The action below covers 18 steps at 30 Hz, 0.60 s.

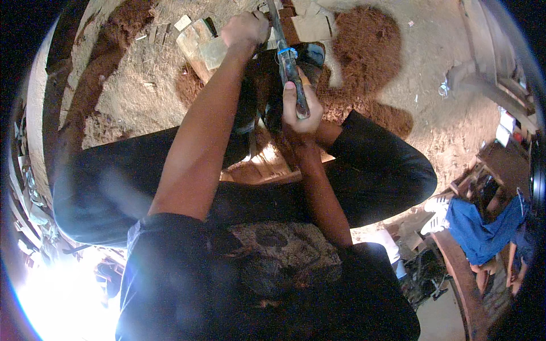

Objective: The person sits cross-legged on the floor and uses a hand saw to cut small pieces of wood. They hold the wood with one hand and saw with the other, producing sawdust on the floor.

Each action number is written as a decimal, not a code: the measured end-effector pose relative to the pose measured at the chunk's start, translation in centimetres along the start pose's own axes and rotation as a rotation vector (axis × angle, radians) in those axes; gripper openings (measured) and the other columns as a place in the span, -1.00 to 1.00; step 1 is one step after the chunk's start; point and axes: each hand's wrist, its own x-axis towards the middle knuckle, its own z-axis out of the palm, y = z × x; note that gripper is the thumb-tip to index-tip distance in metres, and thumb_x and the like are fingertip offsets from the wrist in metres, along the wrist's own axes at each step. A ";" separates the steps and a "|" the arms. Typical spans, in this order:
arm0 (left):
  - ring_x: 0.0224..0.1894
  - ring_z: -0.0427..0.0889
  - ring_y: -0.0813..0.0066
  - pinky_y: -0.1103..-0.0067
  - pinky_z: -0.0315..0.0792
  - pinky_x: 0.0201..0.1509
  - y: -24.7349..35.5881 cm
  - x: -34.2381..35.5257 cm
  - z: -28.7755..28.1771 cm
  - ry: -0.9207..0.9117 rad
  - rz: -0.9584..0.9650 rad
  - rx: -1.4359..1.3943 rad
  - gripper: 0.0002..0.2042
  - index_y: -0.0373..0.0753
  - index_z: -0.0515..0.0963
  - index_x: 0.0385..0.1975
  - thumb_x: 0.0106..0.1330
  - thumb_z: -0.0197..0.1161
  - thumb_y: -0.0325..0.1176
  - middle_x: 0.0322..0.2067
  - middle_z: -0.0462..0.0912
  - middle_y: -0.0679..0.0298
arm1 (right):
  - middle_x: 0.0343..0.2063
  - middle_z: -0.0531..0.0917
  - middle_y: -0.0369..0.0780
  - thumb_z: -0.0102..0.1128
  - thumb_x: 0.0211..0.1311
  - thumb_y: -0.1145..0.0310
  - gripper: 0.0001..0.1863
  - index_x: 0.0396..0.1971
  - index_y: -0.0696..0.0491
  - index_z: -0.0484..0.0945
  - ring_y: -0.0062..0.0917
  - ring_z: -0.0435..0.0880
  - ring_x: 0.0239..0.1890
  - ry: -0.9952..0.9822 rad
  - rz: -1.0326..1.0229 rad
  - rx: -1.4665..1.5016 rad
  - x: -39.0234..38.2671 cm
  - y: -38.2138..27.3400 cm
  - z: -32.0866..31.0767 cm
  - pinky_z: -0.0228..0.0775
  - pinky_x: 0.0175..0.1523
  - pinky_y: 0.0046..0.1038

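Note:
My right hand (301,111) grips the worn dark handle of a long metal tool (289,62), which has a blue band around it and runs up past the top of the picture. My left hand (244,31) is closed just left of the tool's shaft, with whatever is in it hidden. Beneath and beside that hand are pale wood blocks (210,54). Dark footwear (313,54) shows behind the tool, between my bent legs in dark trousers, and light wooden pieces (267,153) lie below the tool.
Reddish shavings or dirt (364,45) cover patches of the ground. A long beam (54,85) runs along the left. Planks (512,91) and wooden clutter are at the right, with a blue cloth (478,227), possibly on another person. Bright light enters at lower left.

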 end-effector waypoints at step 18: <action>0.01 0.68 -0.10 0.19 0.52 0.11 0.5 0.0 -0.2 -0.001 -0.046 0.044 -0.38 -0.34 0.69 -0.15 0.36 -0.18 0.09 -0.09 0.68 -0.18 | -0.02 0.61 -0.11 0.00 0.52 0.19 -0.45 0.36 0.19 0.26 -0.49 0.61 -0.10 -0.176 -0.152 -0.254 -1.8 1.0 -2.5 0.47 0.04 -0.43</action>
